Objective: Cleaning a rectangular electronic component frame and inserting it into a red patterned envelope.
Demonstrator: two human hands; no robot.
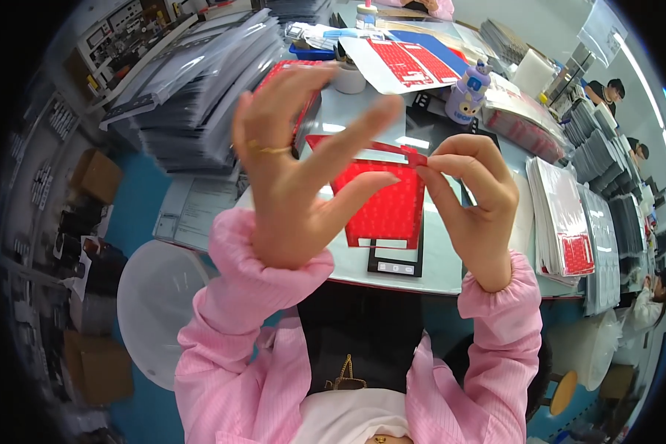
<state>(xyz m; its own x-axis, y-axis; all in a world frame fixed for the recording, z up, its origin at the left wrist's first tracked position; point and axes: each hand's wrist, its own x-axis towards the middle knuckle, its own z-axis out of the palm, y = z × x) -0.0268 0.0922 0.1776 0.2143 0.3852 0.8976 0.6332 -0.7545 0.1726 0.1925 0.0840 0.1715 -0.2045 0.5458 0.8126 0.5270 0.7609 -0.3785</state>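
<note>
My left hand (283, 185) is raised over the table's near left side, its fingers spread and slightly blurred, with nothing in them that I can see. Between thumb and forefinger, my right hand (481, 196) pinches the upper right corner of a red patterned film sheet (381, 211). A cut-out strip runs along the sheet's top edge. The left thumb passes in front of the sheet; whether it touches is unclear. Beneath the film lies a black-framed panel (396, 268) with small white marks along its lower border, mostly covered.
Tall stacks of clear-sleeved panels (192, 103) rise at the left. A purple bottle (468, 92), a white sheet with red film pieces (411, 63) and a tape roll (349, 80) stand or lie farther back. Bagged sheets (559, 214) line the right; a white bin (159, 311) is below left.
</note>
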